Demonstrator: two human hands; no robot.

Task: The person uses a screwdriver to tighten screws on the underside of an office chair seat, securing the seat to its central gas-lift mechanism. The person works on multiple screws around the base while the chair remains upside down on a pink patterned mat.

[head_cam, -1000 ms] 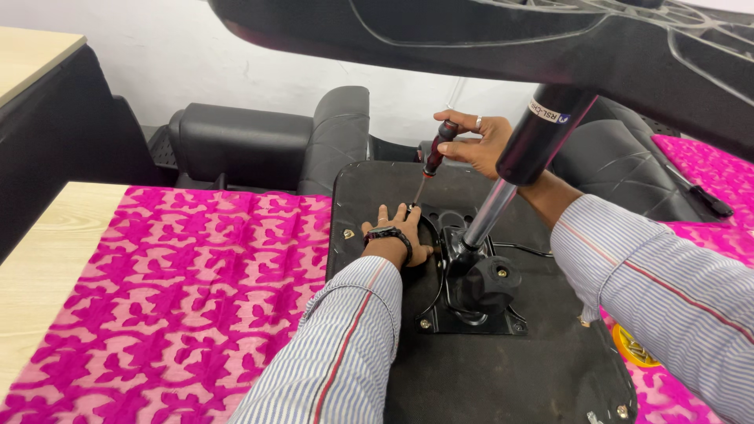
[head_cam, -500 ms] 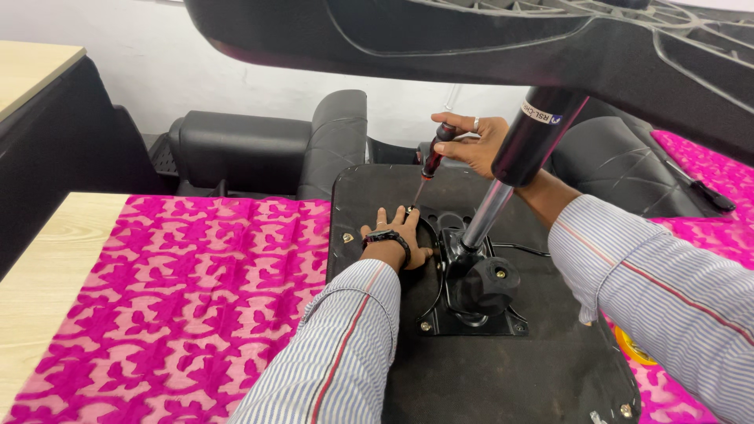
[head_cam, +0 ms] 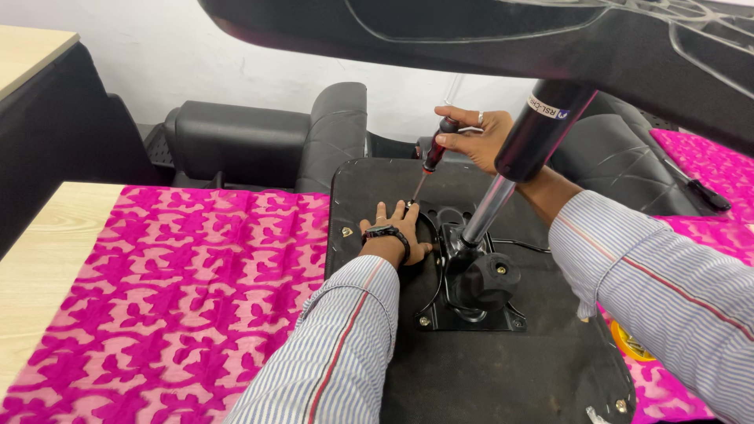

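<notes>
Two hands on an upturned black office-chair seat base [head_cam: 503,377], lying on the pink patterned cloth-covered surface [head_cam: 173,290]: right hand [head_cam: 471,140], grip closed round a red-and-black-handled screwdriver [head_cam: 430,161], tip at a screw by the left hand [head_cam: 395,234], pressed flat. Best kept vertical, pressed firmly. Screw head hidden; black chair part above is cut off.

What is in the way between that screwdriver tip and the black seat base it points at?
Nothing visible. The right hand holds the screwdriver, its tip down at the seat base beside the left hand's fingertips. The gas cylinder stands off to the right.
</notes>
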